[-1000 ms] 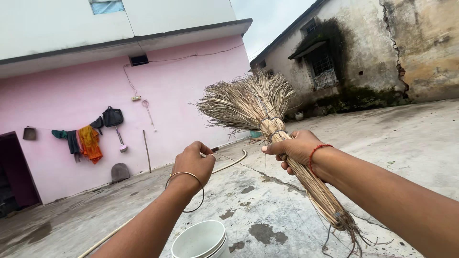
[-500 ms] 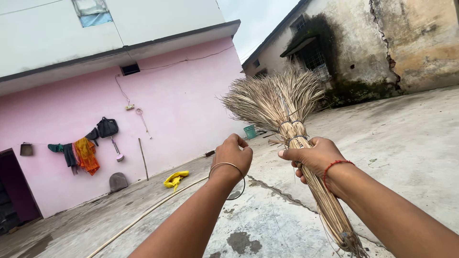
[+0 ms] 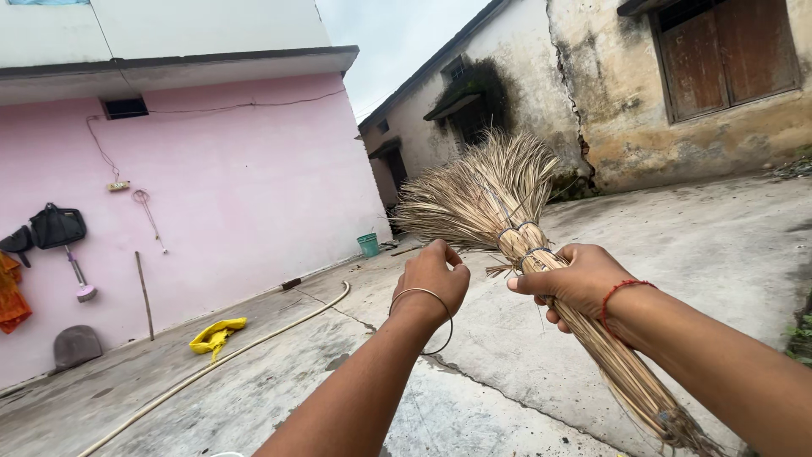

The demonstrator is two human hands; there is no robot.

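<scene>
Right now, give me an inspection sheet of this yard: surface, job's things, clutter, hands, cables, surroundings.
Surface: concrete ground, cracked and stained, with damp patches.
Job's things: straw broom, bristles up, bound with bands near the head.
Clutter: yellow cloth on the ground; green bucket by the pink wall; hose lying across the ground.
Hands: right hand shut around the broom below the bands; left hand closed beside the broom, whether it holds anything cannot be told.
Cables: wire running along the pink wall.
Surroundings: black bag hanging on the pink wall; weathered building with a wooden shutter.
</scene>
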